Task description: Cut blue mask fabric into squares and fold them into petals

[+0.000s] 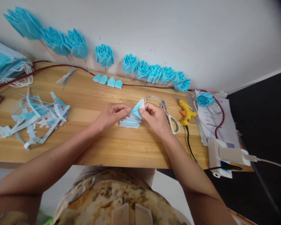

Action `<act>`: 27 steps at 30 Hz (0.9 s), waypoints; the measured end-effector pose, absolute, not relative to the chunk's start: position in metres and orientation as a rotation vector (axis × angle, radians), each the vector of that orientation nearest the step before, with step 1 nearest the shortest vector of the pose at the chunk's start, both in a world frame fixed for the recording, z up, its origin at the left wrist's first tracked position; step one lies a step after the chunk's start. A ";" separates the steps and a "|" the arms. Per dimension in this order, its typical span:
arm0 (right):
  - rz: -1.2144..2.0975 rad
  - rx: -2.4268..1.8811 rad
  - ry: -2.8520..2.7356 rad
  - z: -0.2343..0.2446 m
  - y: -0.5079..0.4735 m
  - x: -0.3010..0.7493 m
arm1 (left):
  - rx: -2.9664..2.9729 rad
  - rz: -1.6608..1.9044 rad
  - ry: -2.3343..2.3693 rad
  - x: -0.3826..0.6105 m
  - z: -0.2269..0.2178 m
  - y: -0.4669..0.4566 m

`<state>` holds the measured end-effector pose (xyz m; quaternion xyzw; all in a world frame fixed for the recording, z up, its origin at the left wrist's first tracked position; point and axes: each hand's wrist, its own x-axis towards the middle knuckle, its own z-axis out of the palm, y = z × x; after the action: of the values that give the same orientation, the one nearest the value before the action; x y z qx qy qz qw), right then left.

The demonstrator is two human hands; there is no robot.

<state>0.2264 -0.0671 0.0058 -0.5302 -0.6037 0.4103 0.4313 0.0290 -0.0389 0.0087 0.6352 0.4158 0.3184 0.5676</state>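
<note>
Pinching a part-folded piece (137, 108) in left hand (115, 113) and right hand (155, 117) above the unfinished stack (129, 123), with four folded tabs (111, 82) beyond.

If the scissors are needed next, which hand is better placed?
Probably the right hand: it is close beside the scissors, while the left hand is farther away. However, it also pinches the folded blue piece.

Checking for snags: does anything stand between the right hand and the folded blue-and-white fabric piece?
Nothing visible does: the right hand pinches the folded piece directly. The white-handled metal scissors lie to that hand's right.
</note>
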 end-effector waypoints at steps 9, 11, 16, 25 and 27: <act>1.010 -1.349 -1.606 0.007 -0.070 0.223 | 1.439 0.814 0.977 0.034 0.005 -0.040; 1.015 -1.349 -1.612 0.007 -0.070 0.223 | 1.429 0.822 0.974 0.033 0.005 -0.040; 1.003 -1.344 -1.615 0.008 -0.071 0.224 | 1.466 0.814 0.969 0.031 0.009 -0.039; 1.032 -1.313 -1.624 0.008 -0.071 0.222 | 1.544 0.776 0.925 0.034 0.008 -0.045; 1.055 -1.301 -1.618 0.008 -0.072 0.223 | 1.533 0.770 0.924 0.034 0.007 -0.045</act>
<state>0.2226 -0.0716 0.0084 -0.5130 -0.6383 0.4161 0.3954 0.0337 -0.0445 0.0073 0.6509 0.3921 0.3270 0.5618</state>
